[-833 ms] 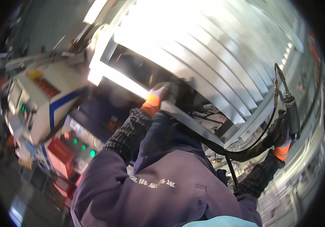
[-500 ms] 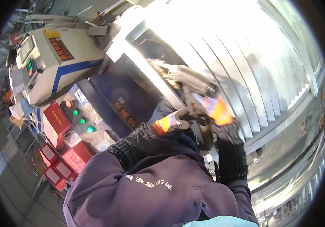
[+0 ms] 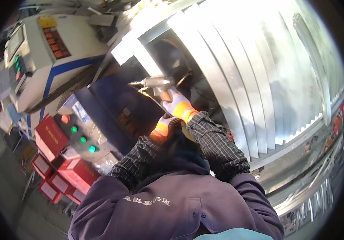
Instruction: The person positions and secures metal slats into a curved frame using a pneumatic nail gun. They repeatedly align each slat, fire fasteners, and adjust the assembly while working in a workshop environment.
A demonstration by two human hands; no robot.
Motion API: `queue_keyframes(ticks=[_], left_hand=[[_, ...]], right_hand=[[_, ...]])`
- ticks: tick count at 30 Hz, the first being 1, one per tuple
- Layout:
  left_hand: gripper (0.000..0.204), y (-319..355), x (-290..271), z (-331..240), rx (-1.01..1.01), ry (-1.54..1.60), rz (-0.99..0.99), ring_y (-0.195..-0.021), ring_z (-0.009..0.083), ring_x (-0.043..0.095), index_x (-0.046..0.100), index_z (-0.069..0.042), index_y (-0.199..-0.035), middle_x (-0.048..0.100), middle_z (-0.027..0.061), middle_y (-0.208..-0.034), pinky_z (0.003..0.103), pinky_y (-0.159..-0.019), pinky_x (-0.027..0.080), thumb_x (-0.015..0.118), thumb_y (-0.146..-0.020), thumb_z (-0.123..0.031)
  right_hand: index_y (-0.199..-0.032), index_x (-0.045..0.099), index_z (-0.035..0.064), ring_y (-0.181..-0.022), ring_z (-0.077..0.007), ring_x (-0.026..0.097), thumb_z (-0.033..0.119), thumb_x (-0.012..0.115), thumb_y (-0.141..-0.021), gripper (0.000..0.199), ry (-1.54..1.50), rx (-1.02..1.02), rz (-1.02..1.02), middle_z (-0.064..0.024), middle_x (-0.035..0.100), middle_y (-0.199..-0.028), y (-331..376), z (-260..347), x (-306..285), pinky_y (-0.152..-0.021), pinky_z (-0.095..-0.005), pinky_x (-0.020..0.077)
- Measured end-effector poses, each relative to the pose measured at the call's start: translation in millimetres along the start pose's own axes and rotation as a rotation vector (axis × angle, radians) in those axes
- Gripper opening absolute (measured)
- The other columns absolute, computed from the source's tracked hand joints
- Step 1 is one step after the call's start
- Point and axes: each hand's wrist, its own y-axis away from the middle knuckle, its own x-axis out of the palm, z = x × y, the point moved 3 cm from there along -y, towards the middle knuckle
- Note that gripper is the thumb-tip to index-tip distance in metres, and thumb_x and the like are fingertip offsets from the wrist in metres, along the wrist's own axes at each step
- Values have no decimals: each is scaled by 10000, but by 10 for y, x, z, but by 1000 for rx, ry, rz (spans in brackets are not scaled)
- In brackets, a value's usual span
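My right hand (image 3: 179, 105), in an orange and pale glove, is wrapped round the handle of a pistol-shaped power drill (image 3: 158, 82). The drill has a grey metal body, and its narrow tip points left. Just below and to the left, my gloved left hand (image 3: 164, 125) has its fingers curled in near the bottom of the right hand. What the left fingers hold is hidden. A thin rod-like line runs from under the drill's front down towards the hands. Both hands are in front of my body, over a dark gap beside the dark blue machine cover (image 3: 112, 108).
Long silver metal profiles (image 3: 236, 80) lie side by side on the right, one lying across them. A control panel with lit green buttons (image 3: 83, 139) stands left, beside red boxes (image 3: 78, 172). Beyond is a cream machine (image 3: 76, 36) with a blue stripe.
The right hand has swung left with the drill, away from the metal profiles. My left hand has shifted a little left, and the view has turned slightly.
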Motion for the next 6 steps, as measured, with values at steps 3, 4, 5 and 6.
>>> queue_keyframes(ticks=[3, 4, 5, 6], left_hand=[[277, -35, 43, -115, 60, -107, 111, -929, 175, 631, 552, -64, -1171, 647, 55, -1056, 319, -803, 531, 620, -905, -105], [256, 6, 78, -163, -53, 183, 182, -922, 167, 632, 565, -60, -1145, 649, 39, -1035, 311, -794, 532, 621, -901, -112], [242, -24, 138, -281, 86, -217, 101, -915, 169, 635, 564, -52, -1134, 647, 26, -1029, 303, -784, 532, 607, -909, -130], [242, -366, 412, -319, 50, -278, 134, -915, 169, 635, 564, -52, -1134, 647, 26, -1029, 303, -784, 532, 607, -909, -130]], right_hand=[[-1255, 534, 58, -1110, -395, 563, 413, 609, -811, 574, 183, 57, 96, -235, 574, -1202, 83, -141, -153, -955, -441, 458], [-1268, 528, 54, -1147, -391, 540, 409, 617, -811, 585, 166, -11, 28, -236, 558, -1228, 141, -171, -261, -977, -439, 443], [-1272, 526, 40, -1160, -375, 530, 380, 628, -821, 574, 103, -51, -44, -234, 557, -1223, 190, -228, -442, -989, -428, 433], [-1274, 528, 36, -1150, -340, 546, 343, 648, -828, 554, -23, -67, -61, -224, 567, -1207, 169, -331, -700, -988, -419, 435]])
